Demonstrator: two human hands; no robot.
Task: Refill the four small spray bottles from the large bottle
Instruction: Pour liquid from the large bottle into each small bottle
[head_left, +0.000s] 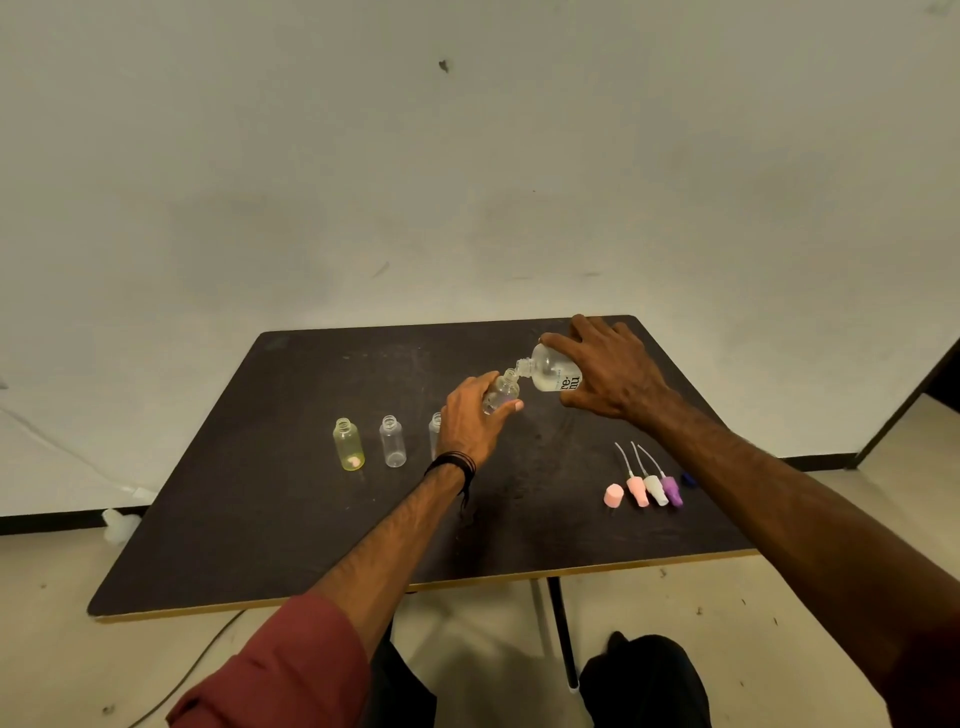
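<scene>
Pouring looks underway on what I'd guess is the first of four. The large bottle (553, 370) is tipped nearly flat above the far middle of the table (260, 519), neck right at the mouth of a small bottle (502, 393). Right hand (610, 371) is wrapped around the big one, left hand (475, 421) grips the small one, tilted. The yellow bottle (348, 445) and the clear bottle (392, 441) stand uncapped to the left and look empty-ish. A third bottle (435, 434) is mostly hidden behind the left wrist. Spray tops (654, 486) and a pink cap (613, 495) lie near the right edge, so recapping's all still left. Can't make out any stream or fill level.
</scene>
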